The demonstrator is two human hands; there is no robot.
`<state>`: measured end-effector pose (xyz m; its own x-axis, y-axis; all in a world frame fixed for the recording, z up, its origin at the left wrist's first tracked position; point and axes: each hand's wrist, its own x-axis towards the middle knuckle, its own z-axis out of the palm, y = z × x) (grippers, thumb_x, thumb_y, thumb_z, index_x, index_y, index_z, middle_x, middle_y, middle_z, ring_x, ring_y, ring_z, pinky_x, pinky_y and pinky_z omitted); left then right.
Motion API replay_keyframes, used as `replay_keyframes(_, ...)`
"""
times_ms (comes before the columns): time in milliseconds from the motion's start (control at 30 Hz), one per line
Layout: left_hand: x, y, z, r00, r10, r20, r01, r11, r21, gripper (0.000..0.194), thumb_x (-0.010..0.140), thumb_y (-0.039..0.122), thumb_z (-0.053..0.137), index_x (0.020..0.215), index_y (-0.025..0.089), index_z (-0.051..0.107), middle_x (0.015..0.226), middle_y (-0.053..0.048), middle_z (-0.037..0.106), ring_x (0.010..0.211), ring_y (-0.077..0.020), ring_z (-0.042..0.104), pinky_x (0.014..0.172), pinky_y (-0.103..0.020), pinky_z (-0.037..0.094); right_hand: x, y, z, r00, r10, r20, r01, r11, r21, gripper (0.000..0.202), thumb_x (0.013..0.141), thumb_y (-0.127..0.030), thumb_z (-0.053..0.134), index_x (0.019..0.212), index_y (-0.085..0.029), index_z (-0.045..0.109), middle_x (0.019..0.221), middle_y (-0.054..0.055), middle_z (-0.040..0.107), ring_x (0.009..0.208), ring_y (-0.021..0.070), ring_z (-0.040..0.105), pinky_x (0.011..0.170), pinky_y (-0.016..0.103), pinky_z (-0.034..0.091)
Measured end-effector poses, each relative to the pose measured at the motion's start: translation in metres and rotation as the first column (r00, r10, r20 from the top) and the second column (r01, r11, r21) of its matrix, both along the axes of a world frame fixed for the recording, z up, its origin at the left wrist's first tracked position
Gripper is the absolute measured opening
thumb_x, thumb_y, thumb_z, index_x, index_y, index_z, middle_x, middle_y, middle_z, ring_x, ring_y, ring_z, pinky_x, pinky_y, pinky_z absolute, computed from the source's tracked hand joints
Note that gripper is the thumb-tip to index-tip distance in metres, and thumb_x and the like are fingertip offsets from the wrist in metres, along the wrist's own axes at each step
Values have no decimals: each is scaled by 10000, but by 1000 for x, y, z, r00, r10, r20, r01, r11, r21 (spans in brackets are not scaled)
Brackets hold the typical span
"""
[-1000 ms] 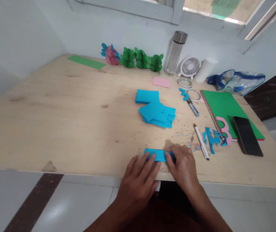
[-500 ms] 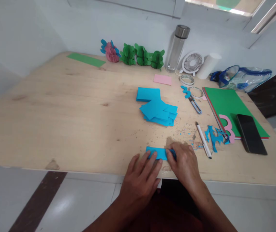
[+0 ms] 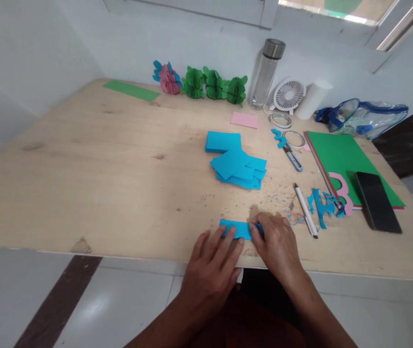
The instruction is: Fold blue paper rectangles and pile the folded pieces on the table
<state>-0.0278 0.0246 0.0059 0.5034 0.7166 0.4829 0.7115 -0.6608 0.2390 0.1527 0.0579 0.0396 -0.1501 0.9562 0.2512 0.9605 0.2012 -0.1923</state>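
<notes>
A narrow blue strip of folded-looking paper (image 3: pixel 243 230) lies flat near the front edge of the table. My left hand (image 3: pixel 211 266) rests with fingers spread, their tips pressing on the strip's left part. At the strip's right end, my right hand (image 3: pixel 276 241) has its thumb and curled fingers closed on the paper and covers that end. Beyond the hands are a neat stack of blue paper (image 3: pixel 223 141) and a looser pile of blue pieces (image 3: pixel 235 166) overlapping it.
To the right lie a white pen (image 3: pixel 306 211), blue paper scraps (image 3: pixel 322 208), a cutter (image 3: pixel 293 158), green sheets (image 3: pixel 354 159) and a phone (image 3: pixel 377 202). Along the wall stand green paper figures (image 3: pixel 213 84), a glass bottle (image 3: pixel 266 72) and a small fan (image 3: pixel 289 95). Tape rolls (image 3: pixel 280 121) sit before the fan.
</notes>
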Motion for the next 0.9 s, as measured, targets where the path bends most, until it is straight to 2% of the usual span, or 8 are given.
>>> replay_keyframes(900,1,0,2,1000,10,-3,-10,1000,-4,370,912,311,475,1236,179,595,1340,-102,566,1255,-286,482,1076,-479,295,-3,0,6,1000,-26,11,26,997,-70,171,921,-268,453,793,-209,551,745,18,658,716,218,606,728,323,300)
